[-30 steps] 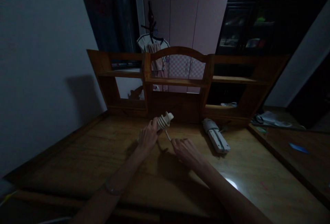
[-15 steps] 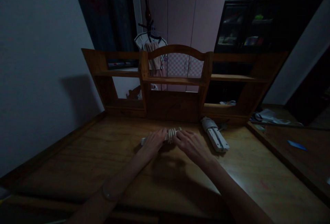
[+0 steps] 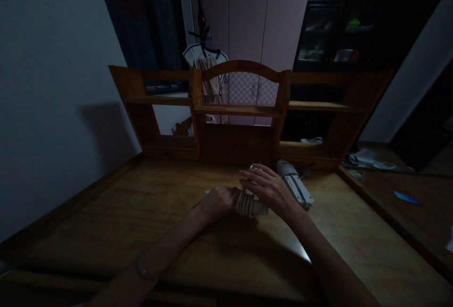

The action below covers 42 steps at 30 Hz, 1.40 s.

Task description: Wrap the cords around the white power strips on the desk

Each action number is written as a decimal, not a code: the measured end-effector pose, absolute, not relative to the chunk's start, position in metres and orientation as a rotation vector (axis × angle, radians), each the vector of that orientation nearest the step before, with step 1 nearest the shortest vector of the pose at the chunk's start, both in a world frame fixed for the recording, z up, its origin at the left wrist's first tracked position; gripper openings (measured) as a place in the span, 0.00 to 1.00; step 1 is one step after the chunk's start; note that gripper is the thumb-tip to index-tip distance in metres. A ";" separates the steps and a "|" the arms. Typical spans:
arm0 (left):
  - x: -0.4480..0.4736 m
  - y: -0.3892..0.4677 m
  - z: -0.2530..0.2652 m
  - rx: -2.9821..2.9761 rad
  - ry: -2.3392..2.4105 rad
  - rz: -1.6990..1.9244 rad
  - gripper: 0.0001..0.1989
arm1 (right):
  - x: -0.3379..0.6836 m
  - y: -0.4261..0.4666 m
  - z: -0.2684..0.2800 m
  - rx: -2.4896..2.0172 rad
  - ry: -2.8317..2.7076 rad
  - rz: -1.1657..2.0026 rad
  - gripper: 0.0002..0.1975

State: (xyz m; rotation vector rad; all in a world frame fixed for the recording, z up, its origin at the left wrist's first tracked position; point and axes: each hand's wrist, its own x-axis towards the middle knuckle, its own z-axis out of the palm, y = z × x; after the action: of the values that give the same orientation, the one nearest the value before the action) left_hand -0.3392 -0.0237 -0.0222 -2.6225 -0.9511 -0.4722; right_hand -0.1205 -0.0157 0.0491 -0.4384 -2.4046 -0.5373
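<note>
White power strip [image 3: 260, 209], cord [image 3: 246, 204] coiled round it, is showing just below the frame's centre, over the wooden desk [image 3: 141, 194]. The left hand [image 3: 220, 202] is grasping it; the right hand [image 3: 268, 188] is hovering at the coils, fingers bent, and I'm failing to tell whether they're gripping cord. Just rightward, a second power strip [image 3: 299, 189] is lying, crowding that hand. Behind, a wooden hutch [image 3: 240, 110] is blocking the way.

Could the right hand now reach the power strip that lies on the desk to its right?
Probably yes: the right hand is close beside the power strip, and nothing visible stands between them.
</note>
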 end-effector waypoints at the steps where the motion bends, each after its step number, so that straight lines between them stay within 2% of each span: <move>1: -0.340 -0.023 -0.023 -2.610 -0.919 -0.465 0.05 | -0.120 -0.015 0.048 -0.457 -2.374 -0.538 0.11; 8: -0.340 -0.027 -0.023 -2.494 -0.763 -0.587 0.06 | -0.116 -0.011 0.045 -0.504 -2.287 -0.577 0.14; 12: -0.340 -0.028 -0.022 -2.480 -0.757 -0.575 0.05 | -0.114 -0.002 0.036 -0.545 -2.330 -0.491 0.13; 15: -0.339 -0.029 -0.023 -2.519 -0.793 -0.578 0.06 | -0.115 0.005 0.027 -0.608 -2.380 -0.279 0.12; 20: -0.334 -0.032 -0.023 -2.566 -0.800 -0.589 0.08 | -0.115 0.012 0.019 -0.687 -2.340 0.397 0.08; 22: -0.331 -0.034 -0.023 -2.573 -0.813 -0.596 0.08 | -0.114 0.014 0.019 -0.670 -2.292 0.572 0.08; 31: -0.325 -0.039 -0.023 -2.604 -0.918 -0.527 0.08 | -0.111 0.022 0.012 -0.641 -2.172 0.992 0.10; 37: -0.323 -0.041 -0.021 -2.680 -0.904 -0.496 0.05 | -0.104 0.021 0.020 -0.644 -2.219 1.114 0.12; 42: -0.326 -0.041 -0.021 -2.721 -0.857 -0.485 0.11 | -0.091 0.013 0.029 -0.686 -2.147 1.429 0.13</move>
State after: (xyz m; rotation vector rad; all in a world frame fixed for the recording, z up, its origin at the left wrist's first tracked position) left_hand -0.3257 -0.0410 -0.0207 -2.7214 -0.8571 -0.4847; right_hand -0.0908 0.0126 0.0287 -0.6864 -2.1468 1.4286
